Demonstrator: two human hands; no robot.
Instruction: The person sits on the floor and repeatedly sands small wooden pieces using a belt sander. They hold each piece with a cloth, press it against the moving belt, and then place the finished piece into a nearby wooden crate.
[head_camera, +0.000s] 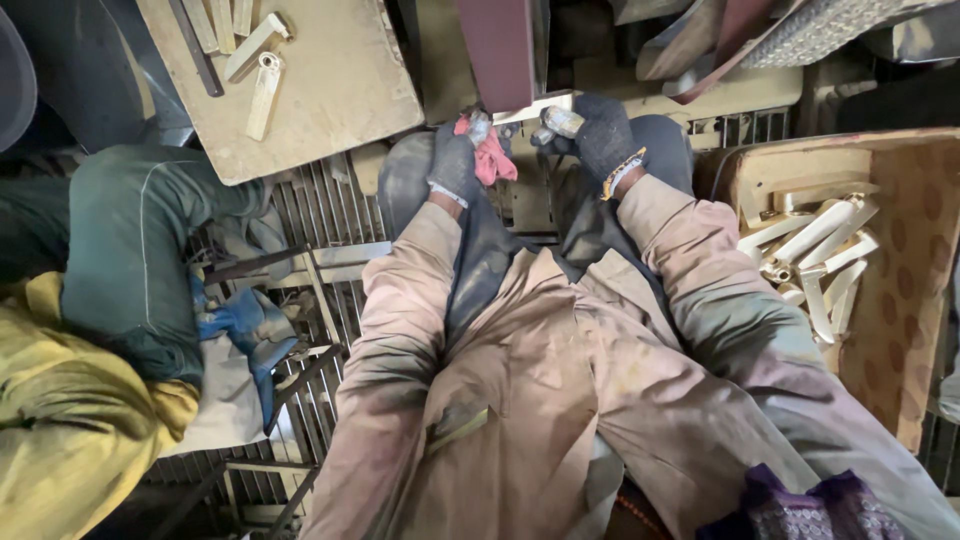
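dark grey gloves cover the left hand (455, 160) and right hand (603, 135); the rag (492, 160) is pink. the sleeves are dusty tan. the metal pieces (815, 255) are pale cream in a brown dotted tray (900, 300).

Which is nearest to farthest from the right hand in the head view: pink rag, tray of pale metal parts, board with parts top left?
From the right hand:
1. pink rag, just left, in the left hand.
2. tray of pale metal parts, to the right.
3. board with parts, far upper left.
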